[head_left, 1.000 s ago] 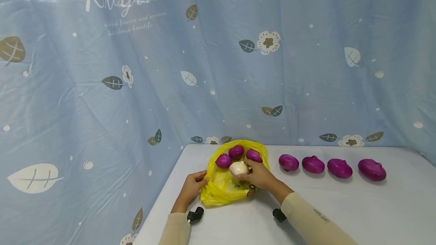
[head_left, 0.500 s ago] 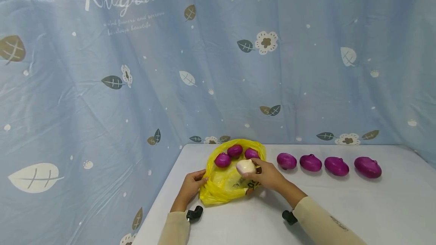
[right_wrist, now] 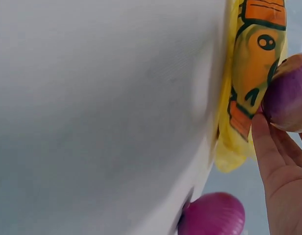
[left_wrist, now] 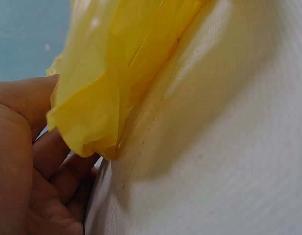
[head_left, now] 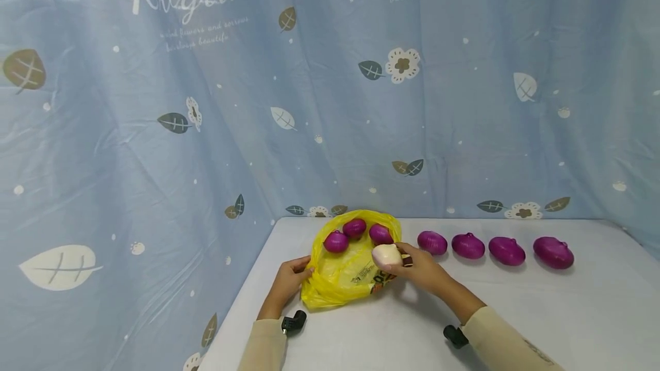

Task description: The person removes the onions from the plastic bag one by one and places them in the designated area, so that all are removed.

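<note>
In the head view my right hand (head_left: 424, 271) holds a pale white and purple onion (head_left: 385, 256) between thumb and fingers, over the right rim of a yellow plastic bag (head_left: 330, 288). In the right wrist view, this onion (right_wrist: 290, 95) shows a purple side, with the thumb against it and the bag's orange printed panel behind. At the bag's left edge, my left hand (head_left: 286, 283) grips the plastic; the left wrist view has its folds (left_wrist: 92, 107) between thumb and fingers. Three purple onions lie inside the open bag: a left one (head_left: 336, 241), a back one (head_left: 354, 228) and a right one (head_left: 380, 233).
Right of the bag, several purple onions stand in a row on the white table (head_left: 361, 342), from the nearest onion (head_left: 432, 243) to the far right onion (head_left: 553, 253). A blue patterned curtain (head_left: 330, 102) hangs behind and along the left side.
My right hand has lifted the pale onion from inside the bag and carried it right to the rim. My left hand has stayed on the bag's left edge.
</note>
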### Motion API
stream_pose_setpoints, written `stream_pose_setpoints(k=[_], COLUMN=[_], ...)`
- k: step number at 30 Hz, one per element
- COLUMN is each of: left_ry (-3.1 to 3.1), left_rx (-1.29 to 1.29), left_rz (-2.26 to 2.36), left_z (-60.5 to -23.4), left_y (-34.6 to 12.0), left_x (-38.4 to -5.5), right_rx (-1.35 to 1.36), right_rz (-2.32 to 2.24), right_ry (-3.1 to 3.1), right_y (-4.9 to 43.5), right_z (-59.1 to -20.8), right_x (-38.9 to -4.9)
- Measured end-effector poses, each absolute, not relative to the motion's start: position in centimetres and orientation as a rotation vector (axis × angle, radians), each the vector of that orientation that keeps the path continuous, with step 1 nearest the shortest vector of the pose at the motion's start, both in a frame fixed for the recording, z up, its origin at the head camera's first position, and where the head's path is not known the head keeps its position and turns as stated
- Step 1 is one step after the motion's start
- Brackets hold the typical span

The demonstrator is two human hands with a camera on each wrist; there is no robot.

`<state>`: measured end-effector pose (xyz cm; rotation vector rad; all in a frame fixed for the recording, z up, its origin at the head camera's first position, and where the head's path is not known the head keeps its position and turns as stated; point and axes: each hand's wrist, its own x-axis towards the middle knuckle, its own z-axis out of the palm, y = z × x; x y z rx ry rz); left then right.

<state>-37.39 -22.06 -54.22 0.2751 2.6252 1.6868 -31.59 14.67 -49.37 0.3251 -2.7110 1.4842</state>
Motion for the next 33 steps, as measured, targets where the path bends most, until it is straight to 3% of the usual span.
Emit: stream_pose_setpoints(k=[14,33], left_ry=[2.659,2.577], left_rx=[0.258,0.265], left_rz=[1.638,1.711], left_z=[-54.0,-54.2], left_y=[-22.2,-22.2], left_x=[-38.3,-39.0], right_rx=[0.395,0.283], right_rz=[1.449,1.386], right_ry=[-2.685,-2.787], right_y=[17.4,20.2], right_z=[-49.8,-50.6], right_x=[-30.4,-29.0])
